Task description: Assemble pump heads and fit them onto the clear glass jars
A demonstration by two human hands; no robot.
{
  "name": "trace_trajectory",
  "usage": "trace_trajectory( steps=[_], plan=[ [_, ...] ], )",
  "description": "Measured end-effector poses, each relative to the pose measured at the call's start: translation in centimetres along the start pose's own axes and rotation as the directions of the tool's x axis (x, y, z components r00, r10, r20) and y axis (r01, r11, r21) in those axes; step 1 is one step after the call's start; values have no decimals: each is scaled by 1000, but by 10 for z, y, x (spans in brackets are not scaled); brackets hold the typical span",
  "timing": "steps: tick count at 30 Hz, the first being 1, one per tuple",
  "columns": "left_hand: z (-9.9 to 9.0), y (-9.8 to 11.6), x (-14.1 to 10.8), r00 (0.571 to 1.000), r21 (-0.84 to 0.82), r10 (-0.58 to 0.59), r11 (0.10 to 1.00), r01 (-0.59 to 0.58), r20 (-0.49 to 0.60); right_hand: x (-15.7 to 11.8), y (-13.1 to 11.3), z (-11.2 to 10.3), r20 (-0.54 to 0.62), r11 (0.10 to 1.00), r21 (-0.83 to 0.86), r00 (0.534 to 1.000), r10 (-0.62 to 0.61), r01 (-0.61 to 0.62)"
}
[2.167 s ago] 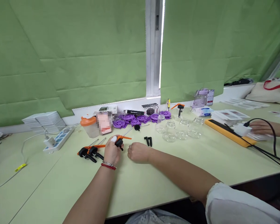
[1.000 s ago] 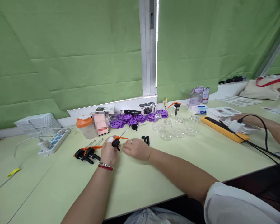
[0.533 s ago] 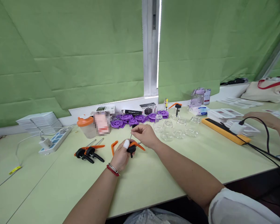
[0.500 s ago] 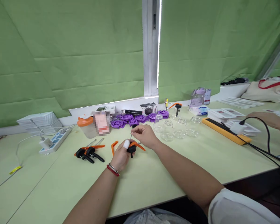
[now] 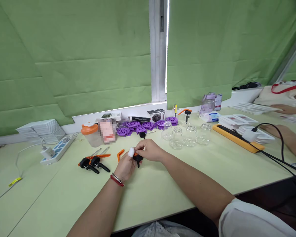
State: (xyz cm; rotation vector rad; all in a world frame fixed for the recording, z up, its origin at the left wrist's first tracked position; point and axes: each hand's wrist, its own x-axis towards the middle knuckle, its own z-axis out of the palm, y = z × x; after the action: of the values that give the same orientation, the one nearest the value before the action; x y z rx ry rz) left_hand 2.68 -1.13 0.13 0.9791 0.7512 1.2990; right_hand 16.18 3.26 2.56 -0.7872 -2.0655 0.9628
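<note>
My left hand [image 5: 126,166], a white cover on its thumb, is closed around a round black cap [image 5: 138,157] with a short black stem pointing down. Closed over the top of this cap, my right hand [image 5: 148,150] has its fingertips at an orange lever [image 5: 135,153], which is mostly hidden. A loose orange lever [image 5: 120,154] lies just left of my hands. Farther left are two black caps [image 5: 96,161] with orange levers, metal rods and black stems. Behind my right hand rests another black cap [image 5: 142,134] with a thin rod.
Several clear glass jars [image 5: 189,135] stand behind to the right, near purple wheel-shaped parts [image 5: 148,125]. An orange-lidded cup [image 5: 91,135] and a white power strip [image 5: 59,149] are left. A yellow-orange power strip [image 5: 236,138] lies right, near a co-worker's hands [image 5: 273,130].
My right hand has come down from the thin rod held upright above the cap and now closes over the cap's top. A co-worker's second hand has appeared at the right.
</note>
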Motion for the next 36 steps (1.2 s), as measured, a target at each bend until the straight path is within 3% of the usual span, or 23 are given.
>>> trace_trajectory(
  steps=[3, 7, 12, 16, 19, 22, 24, 27, 29, 30, 32, 36],
  plan=[
    [-2, 2, 1, 1000, -7, 22, 1000, -22, -2, -3, -2, -5, 82, 976, -153, 986, -146, 157],
    [-3, 2, 1, 999, 38, 50, 998, -50, 2, -5, -6, -10, 170, 917, -329, 969, -179, 227],
    [-6, 4, 0, 996, 183, 9, 983, -25, 92, -2, -15, -22, 298, 880, -370, 935, -190, 297],
    [-10, 5, 1, 993, 361, 18, 931, -58, 113, 5, -22, -29, 449, 833, -355, 859, -246, 424],
    [-11, 6, 2, 993, 388, -11, 921, -35, 117, 9, -22, -28, 522, 818, -342, 817, -243, 462],
    [-8, 7, 1, 992, 356, -51, 935, 6, 117, 11, -17, -27, 489, 798, -391, 838, -242, 458],
    [-6, 7, 1, 994, 339, -64, 940, 30, 91, 10, -13, -30, 397, 798, -417, 877, -271, 435],
    [-7, 5, 3, 998, 323, -54, 945, 40, 35, 7, -2, -42, 82, 876, -405, 965, -249, 260],
    [-9, 3, 5, 999, 314, -42, 948, 47, -21, 3, 9, -51, -184, 915, -403, 981, -64, -16],
    [-10, 3, 7, 998, 307, -35, 950, 51, -55, 0, 16, -55, -285, 893, -409, 956, 71, -188],
    [-11, 2, 9, 993, 284, -19, 957, 53, -119, -7, 31, -58, -350, 762, -428, 866, 357, -487],
    [-10, 1, 11, 978, 240, 17, 970, 34, -207, -17, 55, -51, -367, 635, -432, 769, 524, -640]
  ],
)
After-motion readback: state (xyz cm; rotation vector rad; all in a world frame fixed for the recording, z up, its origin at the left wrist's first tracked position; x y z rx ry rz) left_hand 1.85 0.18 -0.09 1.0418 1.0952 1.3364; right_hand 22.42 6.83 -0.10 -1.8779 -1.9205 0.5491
